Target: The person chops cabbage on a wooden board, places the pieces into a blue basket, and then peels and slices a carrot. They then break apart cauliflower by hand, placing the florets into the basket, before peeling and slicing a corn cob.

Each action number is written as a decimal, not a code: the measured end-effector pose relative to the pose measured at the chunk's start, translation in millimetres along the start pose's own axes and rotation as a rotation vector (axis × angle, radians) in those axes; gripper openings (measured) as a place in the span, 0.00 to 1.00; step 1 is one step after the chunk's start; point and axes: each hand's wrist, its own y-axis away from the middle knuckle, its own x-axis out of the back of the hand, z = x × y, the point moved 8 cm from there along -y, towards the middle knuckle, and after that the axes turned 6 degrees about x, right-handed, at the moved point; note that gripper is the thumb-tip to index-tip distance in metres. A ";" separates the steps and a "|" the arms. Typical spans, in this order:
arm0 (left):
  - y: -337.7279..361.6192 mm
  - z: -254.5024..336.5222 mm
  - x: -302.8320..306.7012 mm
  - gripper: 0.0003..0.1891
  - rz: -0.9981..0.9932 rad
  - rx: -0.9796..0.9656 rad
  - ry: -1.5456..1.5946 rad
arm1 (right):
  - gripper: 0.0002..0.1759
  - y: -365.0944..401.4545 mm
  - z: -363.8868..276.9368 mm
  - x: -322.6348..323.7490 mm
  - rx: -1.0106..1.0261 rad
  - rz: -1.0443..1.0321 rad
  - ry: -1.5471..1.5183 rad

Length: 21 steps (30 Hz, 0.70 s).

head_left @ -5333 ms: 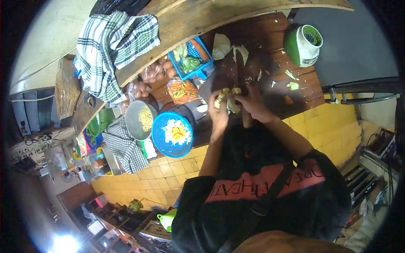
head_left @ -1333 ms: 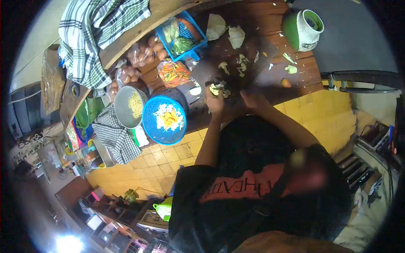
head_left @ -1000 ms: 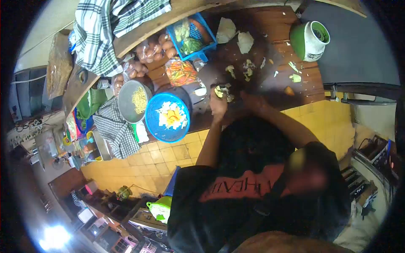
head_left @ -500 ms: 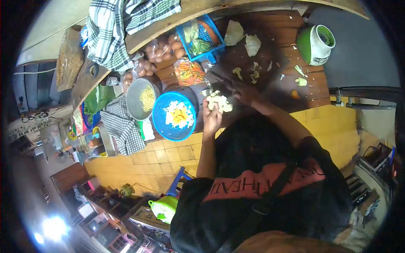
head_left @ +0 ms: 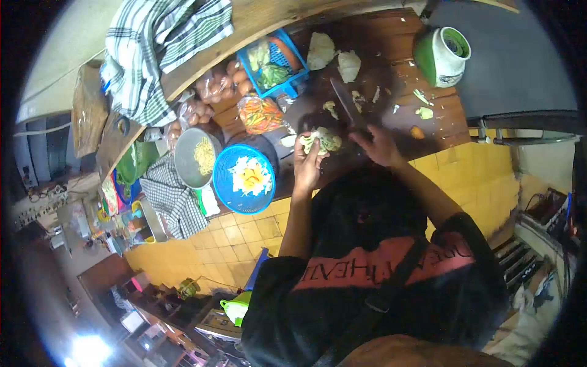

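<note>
Cauliflower (head_left: 327, 141), pale and knobbly, is in the left hand (head_left: 307, 164) above the near side of the wooden worktop (head_left: 400, 55); cannot tell whether its underside touches the surface. Left fingers are closed on it, thumb laid over the near side. Right hand (head_left: 379, 147) is just beside it, fingers wrapped around the handle of a knife (head_left: 346, 102), blade pointing away from the body and clear of the cauliflower. Beyond the blade tip, two pale leaves (head_left: 321, 51) lie side by side; small scraps (head_left: 331, 109) are scattered nearer the blade. To the left of the left hand: a bag of red and orange chillies (head_left: 260, 115), a blue colander (head_left: 228, 197) of white and orange cut pieces, a grey bowl (head_left: 186, 168) with yellow strips inside. Far right, a green-and-white appliance (head_left: 439, 61) stands near the worktop's edge
</note>
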 end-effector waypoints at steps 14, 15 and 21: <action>-3.7 -13.7 -36.9 0.18 -0.175 -0.062 -0.712 | 0.27 -0.7 28.8 -36.2 0.150 -0.192 -0.136; -5.6 -13.0 -44.0 0.18 -0.186 -0.058 -0.714 | 0.27 -2.3 26.7 -26.8 0.082 -0.310 -0.123; -19.2 -16.9 -130.9 0.22 -0.435 -0.478 -1.196 | 0.27 11.0 23.5 52.4 -0.087 -0.297 0.024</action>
